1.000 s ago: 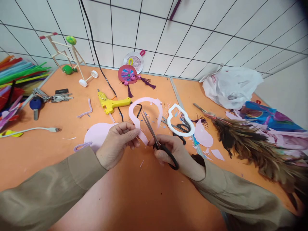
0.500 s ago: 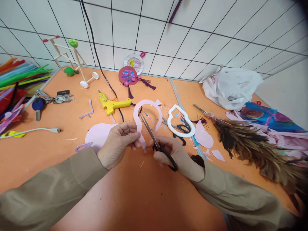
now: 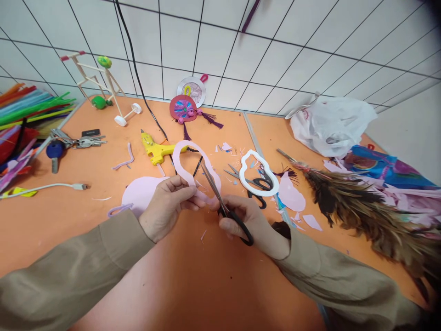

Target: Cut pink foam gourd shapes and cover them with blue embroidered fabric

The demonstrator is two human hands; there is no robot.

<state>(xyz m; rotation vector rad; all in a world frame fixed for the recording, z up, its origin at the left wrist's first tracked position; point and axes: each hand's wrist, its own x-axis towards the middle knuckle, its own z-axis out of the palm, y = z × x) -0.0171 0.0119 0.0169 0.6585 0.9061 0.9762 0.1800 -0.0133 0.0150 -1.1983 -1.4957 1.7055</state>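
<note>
A looped pink paper frame [image 3: 179, 161] is pinched between the thumb and fingers of my left hand [image 3: 171, 202]. My right hand [image 3: 248, 219] is closed round black-handled scissors [image 3: 213, 182], whose blades point up and to the left across the loop. The blades look nearly closed. Just right of them lies a white gourd-shaped frame [image 3: 246, 185] on top of a second pair of black scissors [image 3: 259, 200]. A rounded pink paper piece [image 3: 139, 191] lies partly under my left hand, with a purple pipe-cleaner loop [image 3: 119, 210] on its edge.
A yellow glue gun [image 3: 161, 149] with a black cord lies behind my hands. Tasselled round ornaments [image 3: 185, 109] rest by the tiled wall. Keys [image 3: 87, 140] and pipe cleaners [image 3: 31, 108] are at left; a white plastic bag [image 3: 330, 122] and brown feathers [image 3: 351, 216] at right. Paper scraps dot the orange table [image 3: 193, 285].
The pink paper frame has turned in my left hand, its rounded top swinging to the left and its lower end toward my right hand. The scissors have barely moved.
</note>
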